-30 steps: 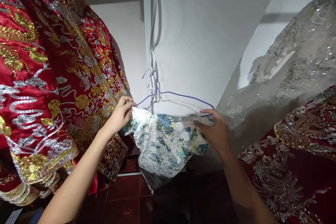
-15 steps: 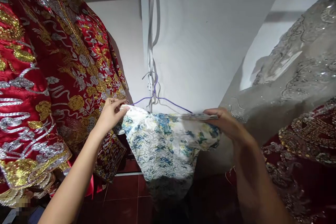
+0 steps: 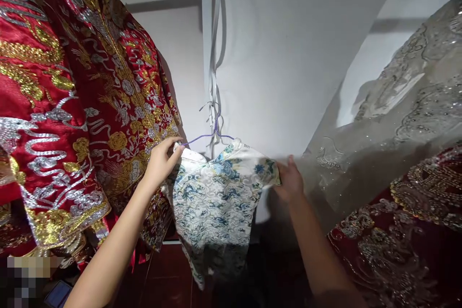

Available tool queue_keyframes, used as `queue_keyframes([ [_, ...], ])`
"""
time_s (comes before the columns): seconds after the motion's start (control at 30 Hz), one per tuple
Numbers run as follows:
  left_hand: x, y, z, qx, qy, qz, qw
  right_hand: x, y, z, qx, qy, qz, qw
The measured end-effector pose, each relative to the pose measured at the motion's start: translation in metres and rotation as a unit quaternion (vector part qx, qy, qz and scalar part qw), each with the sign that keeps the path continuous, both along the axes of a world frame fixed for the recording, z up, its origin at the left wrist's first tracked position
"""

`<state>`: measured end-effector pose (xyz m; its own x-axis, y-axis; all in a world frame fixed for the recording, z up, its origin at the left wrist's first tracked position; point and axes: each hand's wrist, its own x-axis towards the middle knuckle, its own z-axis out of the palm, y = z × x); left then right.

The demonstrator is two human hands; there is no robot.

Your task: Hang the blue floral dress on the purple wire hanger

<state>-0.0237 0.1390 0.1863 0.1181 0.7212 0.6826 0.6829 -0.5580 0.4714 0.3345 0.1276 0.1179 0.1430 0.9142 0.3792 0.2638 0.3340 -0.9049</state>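
Note:
A white garment with a blue and green floral print hangs on a thin purple wire hanger, which hooks onto a white strap running down the wall corner. My left hand pinches the garment's left shoulder at the hanger's left arm. My right hand grips the garment's right edge, fingers closed on the cloth. Most of the hanger's right arm is covered by the fabric.
A red robe with gold and silver embroidery hangs close on the left. A sheer beaded grey gown and a dark red embroidered dress hang on the right. White walls stand behind; dark red floor tiles lie below.
The garment has been drawn up over the hanger, hiding its right arm. My right hand has moved left and slightly down with the fabric. My left hand has stayed at the left shoulder.

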Motion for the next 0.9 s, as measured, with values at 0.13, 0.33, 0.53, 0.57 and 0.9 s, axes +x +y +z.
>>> queue_keyframes([
  [0.13, 0.011, 0.004, 0.019, 0.056, -0.004, -0.037, 0.998, 0.004, -0.017, 0.020, 0.003, 0.126, -0.032, 0.992],
  [0.33, 0.048, -0.020, 0.035, 0.118, -0.084, -0.032, 0.989, -0.015, -0.054, 0.039, -0.044, 0.247, -0.055, 0.966],
  [0.53, 0.072, -0.049, 0.009, -0.231, -0.230, -0.277, 0.904, -0.061, -0.130, 0.008, -0.079, 0.097, 0.054, 0.991],
  [0.57, 0.073, -0.053, 0.005, -0.290, -0.287, -0.315, 0.857, -0.068, -0.142, 0.003, -0.074, 0.035, 0.112, 0.990],
  [0.9, -0.004, -0.104, -0.020, -0.435, -0.063, -0.307, 0.844, -0.044, -0.102, -0.027, -0.005, -0.127, 0.012, 0.992],
])
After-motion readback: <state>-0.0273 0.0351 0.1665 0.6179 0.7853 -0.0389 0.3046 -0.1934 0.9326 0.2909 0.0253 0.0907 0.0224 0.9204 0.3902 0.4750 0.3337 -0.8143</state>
